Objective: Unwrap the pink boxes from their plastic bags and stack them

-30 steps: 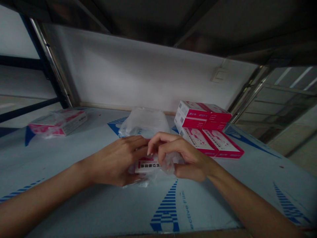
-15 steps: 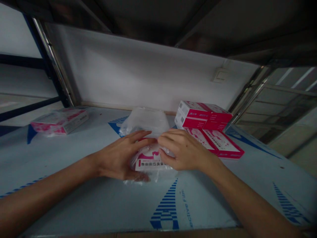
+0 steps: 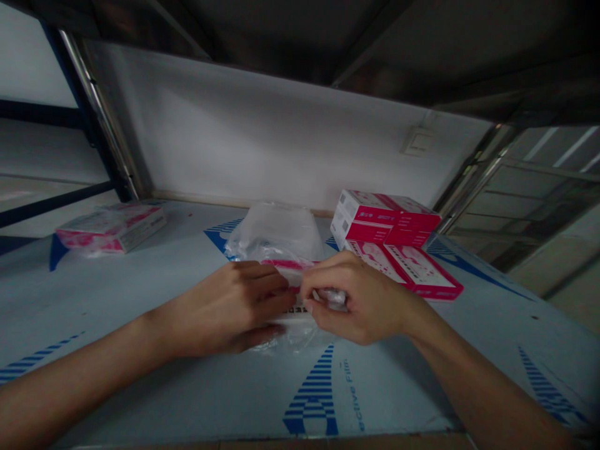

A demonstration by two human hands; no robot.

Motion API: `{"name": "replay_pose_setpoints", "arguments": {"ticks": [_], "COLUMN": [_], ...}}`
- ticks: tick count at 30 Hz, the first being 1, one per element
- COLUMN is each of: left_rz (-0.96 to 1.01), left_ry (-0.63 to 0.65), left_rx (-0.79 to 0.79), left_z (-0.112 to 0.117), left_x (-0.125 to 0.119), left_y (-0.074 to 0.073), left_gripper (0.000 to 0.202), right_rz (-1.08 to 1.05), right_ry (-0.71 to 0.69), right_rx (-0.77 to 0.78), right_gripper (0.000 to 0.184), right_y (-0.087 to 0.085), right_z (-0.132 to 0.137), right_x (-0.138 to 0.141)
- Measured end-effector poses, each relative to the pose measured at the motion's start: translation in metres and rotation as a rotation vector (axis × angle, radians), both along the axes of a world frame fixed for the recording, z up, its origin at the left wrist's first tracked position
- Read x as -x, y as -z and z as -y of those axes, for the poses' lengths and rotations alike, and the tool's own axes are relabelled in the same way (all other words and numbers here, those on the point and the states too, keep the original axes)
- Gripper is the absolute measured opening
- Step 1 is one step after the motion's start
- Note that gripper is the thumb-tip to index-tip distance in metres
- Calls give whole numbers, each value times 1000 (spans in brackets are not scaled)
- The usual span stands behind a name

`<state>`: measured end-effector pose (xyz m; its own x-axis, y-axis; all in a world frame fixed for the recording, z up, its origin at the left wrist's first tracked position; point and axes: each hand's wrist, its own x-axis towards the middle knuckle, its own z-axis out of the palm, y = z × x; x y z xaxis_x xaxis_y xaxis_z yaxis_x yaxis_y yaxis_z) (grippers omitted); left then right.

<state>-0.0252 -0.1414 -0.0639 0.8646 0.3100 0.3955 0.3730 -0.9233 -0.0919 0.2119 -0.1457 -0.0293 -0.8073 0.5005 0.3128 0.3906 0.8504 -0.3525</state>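
Note:
A pink and white box in a clear plastic bag (image 3: 294, 312) lies on the table between my hands. My left hand (image 3: 234, 309) is wrapped round its left side, fingers curled over the top. My right hand (image 3: 359, 300) pinches the bag's plastic at the right end of the box. Most of the box is hidden behind both hands; only a strip of its label and a pink edge show.
A pile of clear bags (image 3: 276, 234) lies just behind my hands. Stacked pink boxes (image 3: 387, 222) and two flat ones (image 3: 412, 269) sit at the right. A bagged box (image 3: 110, 228) lies far left. The table (image 3: 187, 400) carries blue-printed protective film, with a white wall behind.
Both hands went from lying flat on top of the bagged box to closing on it; the right hand now pinches the plastic, and the box sits slightly nearer me.

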Motion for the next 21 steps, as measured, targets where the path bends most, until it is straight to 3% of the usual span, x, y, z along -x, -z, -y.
{"name": "replay_pose_setpoints", "arguments": {"ticks": [4,8,16,21], "left_rz": [-41,-36,-52,-39], "left_ry": [-146,-255,-352,-299], "left_rx": [82,105,168,262], "left_z": [-7,-9,-14,-16], "left_x": [6,6,8,10], "left_y": [-2,2,11,10], "left_gripper": [50,72,86,90], "right_rz": [125,186,223,264], "right_ry": [194,201,223,233], "right_rx": [-91,-62,-31,-14], "right_gripper": [16,33,55,55], "right_y": [-1,-2,-7,-2], "right_z": [5,6,7,6], "right_x": [1,-4,-12,-13]}}
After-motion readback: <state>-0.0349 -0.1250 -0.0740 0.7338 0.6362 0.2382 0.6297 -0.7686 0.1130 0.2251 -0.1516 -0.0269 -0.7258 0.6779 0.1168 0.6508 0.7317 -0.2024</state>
